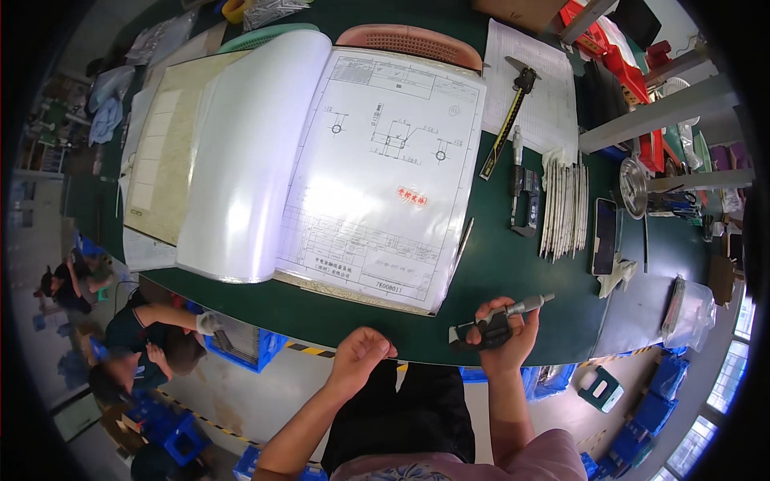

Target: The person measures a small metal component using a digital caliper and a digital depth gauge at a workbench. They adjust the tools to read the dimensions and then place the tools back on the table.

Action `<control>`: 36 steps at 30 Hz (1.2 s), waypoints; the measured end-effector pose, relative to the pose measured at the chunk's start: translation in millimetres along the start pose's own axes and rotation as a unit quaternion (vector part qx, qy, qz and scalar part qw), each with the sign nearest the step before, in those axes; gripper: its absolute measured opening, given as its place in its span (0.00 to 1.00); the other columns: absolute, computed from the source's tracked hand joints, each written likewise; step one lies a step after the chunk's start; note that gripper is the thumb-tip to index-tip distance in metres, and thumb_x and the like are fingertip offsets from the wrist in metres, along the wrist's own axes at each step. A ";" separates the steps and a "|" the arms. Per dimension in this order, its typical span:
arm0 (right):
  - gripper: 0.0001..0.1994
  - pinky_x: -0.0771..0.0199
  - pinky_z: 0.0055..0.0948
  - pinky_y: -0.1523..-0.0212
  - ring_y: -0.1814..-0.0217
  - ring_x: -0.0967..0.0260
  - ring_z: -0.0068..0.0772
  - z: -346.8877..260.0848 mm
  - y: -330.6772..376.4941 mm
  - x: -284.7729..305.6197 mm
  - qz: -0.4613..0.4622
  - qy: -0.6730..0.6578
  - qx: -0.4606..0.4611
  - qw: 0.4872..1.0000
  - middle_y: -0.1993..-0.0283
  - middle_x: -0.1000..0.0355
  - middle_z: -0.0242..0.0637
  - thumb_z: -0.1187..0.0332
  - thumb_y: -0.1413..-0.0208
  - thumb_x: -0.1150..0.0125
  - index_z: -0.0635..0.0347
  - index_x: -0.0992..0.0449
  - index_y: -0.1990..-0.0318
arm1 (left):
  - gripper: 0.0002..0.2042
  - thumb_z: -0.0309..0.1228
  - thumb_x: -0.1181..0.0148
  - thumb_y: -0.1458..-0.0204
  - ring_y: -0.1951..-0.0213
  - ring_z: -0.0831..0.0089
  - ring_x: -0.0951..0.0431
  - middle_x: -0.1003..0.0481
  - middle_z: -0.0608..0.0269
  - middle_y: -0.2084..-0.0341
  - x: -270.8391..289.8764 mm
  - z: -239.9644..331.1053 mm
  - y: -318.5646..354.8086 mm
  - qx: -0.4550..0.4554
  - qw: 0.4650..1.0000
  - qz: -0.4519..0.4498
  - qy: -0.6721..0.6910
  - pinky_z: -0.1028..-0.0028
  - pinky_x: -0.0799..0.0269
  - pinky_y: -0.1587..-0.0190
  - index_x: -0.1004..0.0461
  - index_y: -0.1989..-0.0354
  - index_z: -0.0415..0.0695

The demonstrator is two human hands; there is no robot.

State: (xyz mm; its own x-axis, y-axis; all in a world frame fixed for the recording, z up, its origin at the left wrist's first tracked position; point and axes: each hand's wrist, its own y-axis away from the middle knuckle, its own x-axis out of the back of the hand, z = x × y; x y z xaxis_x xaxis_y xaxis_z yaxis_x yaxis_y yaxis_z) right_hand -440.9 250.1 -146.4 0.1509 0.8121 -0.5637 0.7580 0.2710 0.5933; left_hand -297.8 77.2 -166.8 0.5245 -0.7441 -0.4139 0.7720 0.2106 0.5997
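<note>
My right hand [513,341] is wrapped round a dark digital micrometer [494,329], whose silver thimble points to the right. Just off the table's near edge, my left hand [362,361] is closed with thumb and fingertips pressed together; whatever it may pinch is too small to make out. Beyond both hands lies an open folder of technical drawings [385,176] in clear sleeves, one sleeve curling up at its left. A slim pen-like stick [462,248] rests along the folder's right edge. A second micrometer [525,196] lies to the right of it, below a caliper [512,112].
Right of the micrometer lie a bundle of thin rods [565,208], a phone [604,236], a metal dish [633,188] and plastic bags [688,313]. Pink [409,40] and green baskets [269,36] stand behind the folder. A co-worker [152,337] works at the left by a blue crate [241,341].
</note>
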 end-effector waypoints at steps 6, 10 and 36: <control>0.29 0.38 0.28 0.85 0.86 0.40 0.33 1.8 -0.3 4.9 -0.007 0.047 0.004 0.999 0.75 0.33 0.45 0.45 0.45 0.72 0.64 0.33 0.65 | 0.02 0.21 0.49 0.51 0.67 0.77 0.29 0.29 0.63 0.74 5.7 -17.1 -9.5 -0.046 0.997 0.031 -0.061 0.78 0.34 0.62 0.34 0.71 0.40; 0.19 0.40 0.23 0.88 0.86 0.40 0.27 -13.8 -10.5 15.7 0.021 0.193 -0.010 0.981 0.76 0.32 0.42 0.53 0.44 0.62 0.63 0.33 0.66 | 0.03 0.21 0.47 0.52 0.72 0.80 0.28 0.28 0.63 0.76 17.4 -6.4 -17.5 -0.060 0.989 0.089 -0.102 0.82 0.33 0.69 0.34 0.70 0.38; 0.15 0.33 0.37 0.69 0.68 0.33 0.39 -41.8 -48.8 43.7 -0.076 0.801 0.363 0.471 0.70 0.36 0.38 0.56 0.60 0.44 0.57 0.33 0.70 | 0.03 0.21 0.44 0.55 0.78 0.73 0.25 0.27 0.62 0.77 23.0 6.4 -28.5 0.006 0.974 -0.001 -0.228 0.81 0.30 0.80 0.31 0.72 0.39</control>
State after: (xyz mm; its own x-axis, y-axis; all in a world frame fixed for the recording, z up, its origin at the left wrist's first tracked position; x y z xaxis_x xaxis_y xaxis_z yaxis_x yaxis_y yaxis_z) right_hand -497.8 293.9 -175.9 -0.1717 0.3178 0.9325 0.7880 0.6123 -0.0636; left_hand -310.0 50.1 -189.0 0.3078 -0.9489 -0.0696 0.7670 0.2042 0.6083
